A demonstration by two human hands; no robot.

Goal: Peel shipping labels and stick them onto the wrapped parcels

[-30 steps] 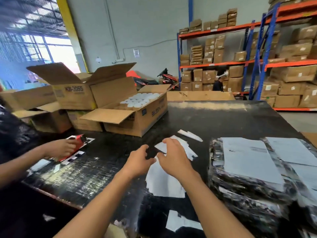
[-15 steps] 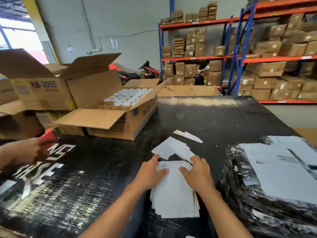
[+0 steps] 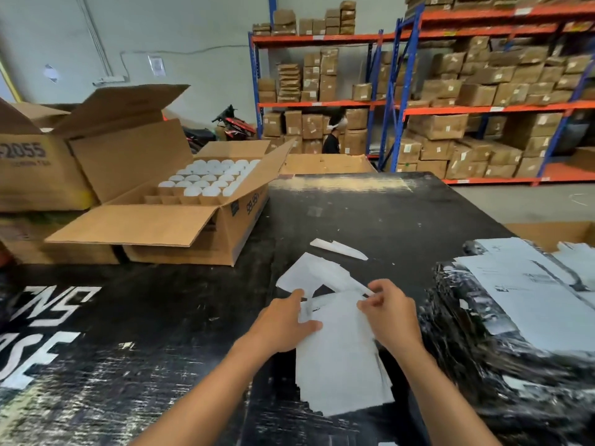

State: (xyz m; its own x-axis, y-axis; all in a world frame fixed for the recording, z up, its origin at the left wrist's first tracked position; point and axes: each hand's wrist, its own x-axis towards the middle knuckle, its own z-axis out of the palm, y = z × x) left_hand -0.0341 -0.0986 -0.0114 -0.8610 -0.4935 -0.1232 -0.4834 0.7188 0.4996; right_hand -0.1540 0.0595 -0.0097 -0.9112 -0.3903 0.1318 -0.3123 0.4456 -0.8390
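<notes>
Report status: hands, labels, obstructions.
Left hand pressing label stack flat. Right hand pinching top label's far corner. Wrapped parcels waiting to the right. Loose paper scraps just beyond; nothing blocking.

Left carton [image 3: 35,169]: black number "2055" readable on side, small line under it blurred. Open carton [image 3: 244,217]: dark print on side, unreadable. Table top [image 3: 135,310]: big white painted letters, cut by frame edge. Parcel labels [image 3: 521,294]: print too blurred.
</notes>
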